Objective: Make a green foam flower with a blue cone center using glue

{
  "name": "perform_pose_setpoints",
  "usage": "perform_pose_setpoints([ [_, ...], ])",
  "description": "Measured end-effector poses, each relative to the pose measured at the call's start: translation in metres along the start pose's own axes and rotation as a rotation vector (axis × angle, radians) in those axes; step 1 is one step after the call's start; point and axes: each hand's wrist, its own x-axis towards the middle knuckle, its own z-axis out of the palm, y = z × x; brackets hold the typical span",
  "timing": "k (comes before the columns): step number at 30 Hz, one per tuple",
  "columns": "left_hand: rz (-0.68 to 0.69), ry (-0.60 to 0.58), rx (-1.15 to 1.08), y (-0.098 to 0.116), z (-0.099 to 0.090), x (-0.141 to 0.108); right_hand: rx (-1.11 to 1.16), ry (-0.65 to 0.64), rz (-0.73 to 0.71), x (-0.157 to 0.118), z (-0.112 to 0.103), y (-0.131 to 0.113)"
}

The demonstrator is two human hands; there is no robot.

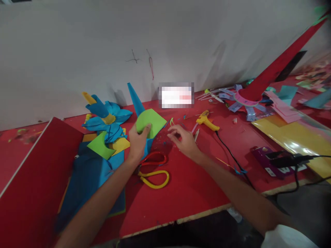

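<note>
A lime green sheet (pixel 154 123), rounded on its left side, is pinched in my left hand (pixel 138 139) with the thumb on top. Behind it stands a narrow blue paper cone (pixel 135 99). To the right, over the red table (pixel 181 193), my right hand (pixel 182 138) hovers with curled fingers, thumb and fingertips close together; whatever may be between them is too small to make out. Scissors with one red and one yellow handle (pixel 157 186) lie below the hands. A yellow glue gun (pixel 207 122) rests right of my right hand.
Blue paper flowers (pixel 113 115), a green cut-out (pixel 100 146) and blue sheets (pixel 90 179) lie left, beside a raised red panel (pixel 38 179). Rightward are a purple power strip (pixel 274 163) with cables, a gold sheet (pixel 292 141) and a tall red cone (pixel 279 65).
</note>
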Motion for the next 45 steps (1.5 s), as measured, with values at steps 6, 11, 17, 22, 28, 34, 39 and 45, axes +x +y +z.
perform_pose_setpoints([
  [6,0.128,0.089,0.020,0.028,-0.010,0.017,-0.546,-0.585,-0.496,-0.031,0.030,-0.040],
  [11,0.190,0.081,0.110,0.043,-0.012,0.015,-0.710,-0.601,-0.444,-0.049,0.049,-0.052],
  [17,0.287,0.096,0.189,0.055,-0.018,0.018,-0.769,-0.570,-0.507,-0.054,0.056,-0.049],
  [22,0.324,0.116,0.214,0.063,-0.025,0.022,-0.773,-0.588,-0.477,-0.050,0.052,-0.051],
  [28,0.373,0.186,0.136,0.076,-0.030,0.028,-0.471,-0.624,-0.302,-0.040,0.038,-0.038],
  [34,0.399,0.201,0.054,0.108,-0.035,0.025,-0.009,-0.390,-0.010,-0.023,0.032,-0.015],
  [39,0.476,0.317,-0.092,0.130,-0.039,0.025,0.350,-0.348,0.272,-0.011,0.028,-0.018],
  [45,0.518,0.326,-0.093,0.136,-0.038,0.021,0.519,-0.283,0.497,-0.015,0.034,-0.026],
])
